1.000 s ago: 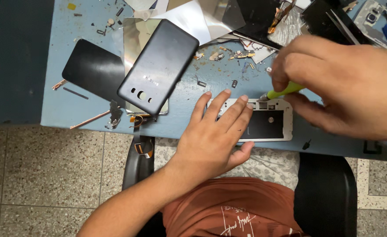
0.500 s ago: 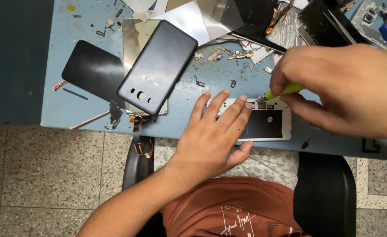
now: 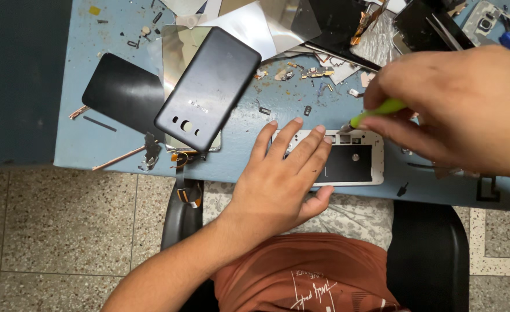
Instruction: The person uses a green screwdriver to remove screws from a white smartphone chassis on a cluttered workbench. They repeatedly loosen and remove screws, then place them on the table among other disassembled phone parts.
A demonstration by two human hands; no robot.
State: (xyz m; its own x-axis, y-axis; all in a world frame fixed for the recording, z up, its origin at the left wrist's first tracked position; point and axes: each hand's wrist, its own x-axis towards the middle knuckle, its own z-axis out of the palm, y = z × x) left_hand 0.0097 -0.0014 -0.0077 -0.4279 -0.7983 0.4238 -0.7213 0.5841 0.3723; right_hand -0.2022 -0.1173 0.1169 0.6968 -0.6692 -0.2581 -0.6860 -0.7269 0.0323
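A single head-worn camera looks steeply down, close over the blue table's [image 3: 93, 150] near edge.

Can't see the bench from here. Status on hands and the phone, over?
Left hand flat on white phone frame, pinning it. Right hand holds green-handled screwdriver, tip at frame's top edge. Dark back cover lies apart, left.

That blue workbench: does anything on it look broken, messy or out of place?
Yes. The blue workbench is strewn with tiny screws and metal scraps. An orange ribbon cable dangles over its front edge, and the dark phone back cover lies askew across a silvery plate.
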